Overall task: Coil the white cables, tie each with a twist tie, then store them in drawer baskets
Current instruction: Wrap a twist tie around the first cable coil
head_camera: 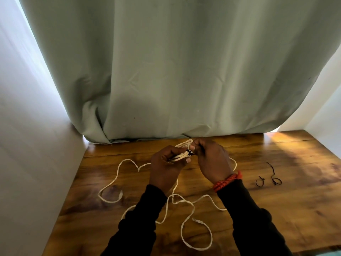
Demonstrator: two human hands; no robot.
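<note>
The fingers (pixel 193 147) of the right hand (pixel 210 159) are curled and pinch the black twist tie (pixel 190 152) where it wraps the middle of the coiled white cable (pixel 181 151). The left hand (pixel 166 165) grips the near end of that same bundle, its thumb laid along the strands and its other fingers folded round them from below (the fingertips themselves are mostly hidden behind the bundle). The coil is held just above the worktop (pixel 276 209), tilted so that its far loops point up toward the curtain (pixel 175 71).

An orange braided band (pixel 227 181) circles the right wrist, and both forearms wear black sleeves (pixel 258 218).

Below and around the hands lie loose white cables (pixel 186 202) in open curves on the wood. One strand runs left from beside the left hand and bends round to a plug end (pixel 120 193) near the left edge. Another loops under the forearms and ends in a second plug (pixel 197 221) close to the near edge, with a wide loop beside it.

Well to the right of the hands, two spare twist ties (pixel 269 179) lie on the worktop, each bent into a small loop, near each other but apart.

The pale green curtain hangs behind the worktop, its hem touching the back edge, with white walls (pixel 27 145) on either side.
</note>
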